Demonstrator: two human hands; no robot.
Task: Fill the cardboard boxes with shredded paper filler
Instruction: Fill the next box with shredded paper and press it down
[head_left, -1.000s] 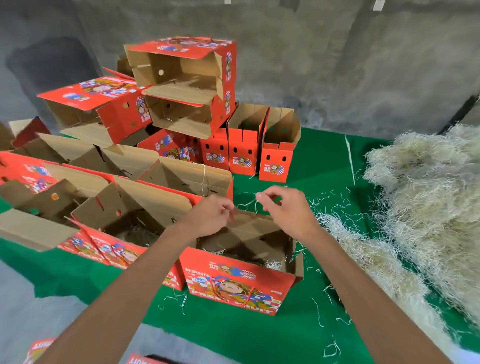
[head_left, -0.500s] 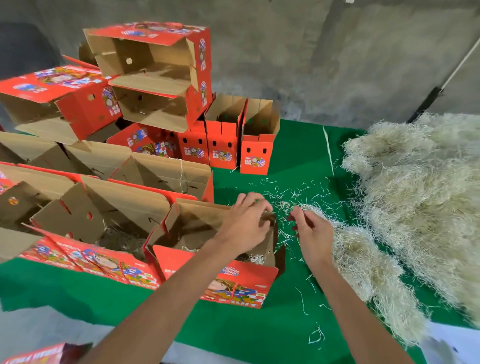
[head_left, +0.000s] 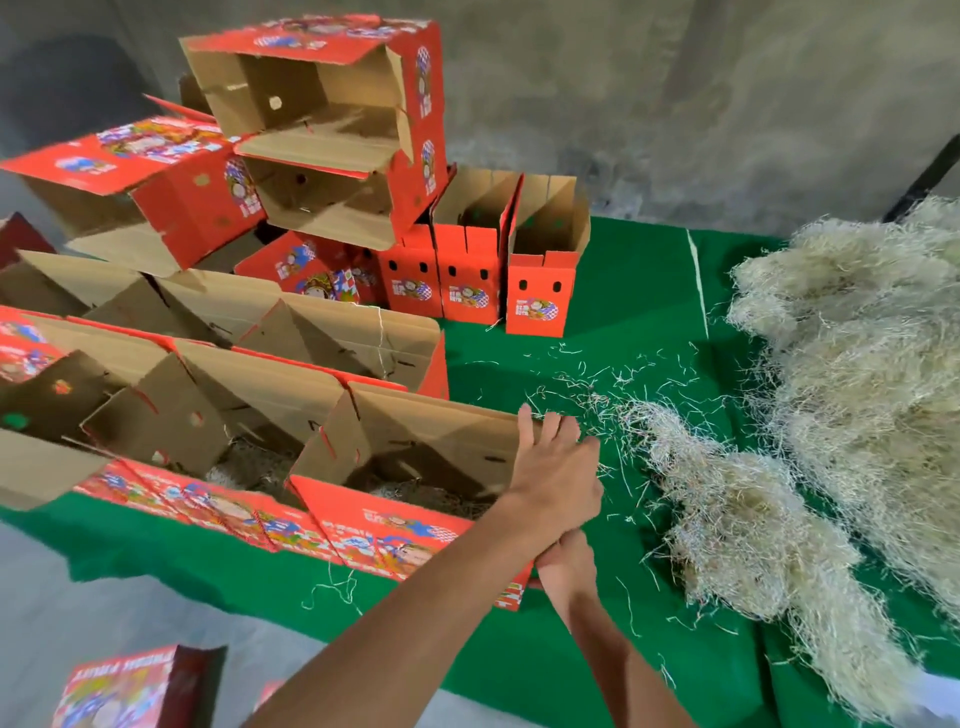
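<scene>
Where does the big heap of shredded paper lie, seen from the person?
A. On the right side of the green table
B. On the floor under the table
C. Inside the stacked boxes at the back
A: the shredded paper heap lies on the green table, right of the nearest box.

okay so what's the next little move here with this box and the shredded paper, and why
Probably reach the right hand to the shredded paper pile for a handful: the left hand rests on the nearest box's right end, and only a thin layer shows inside.
</scene>
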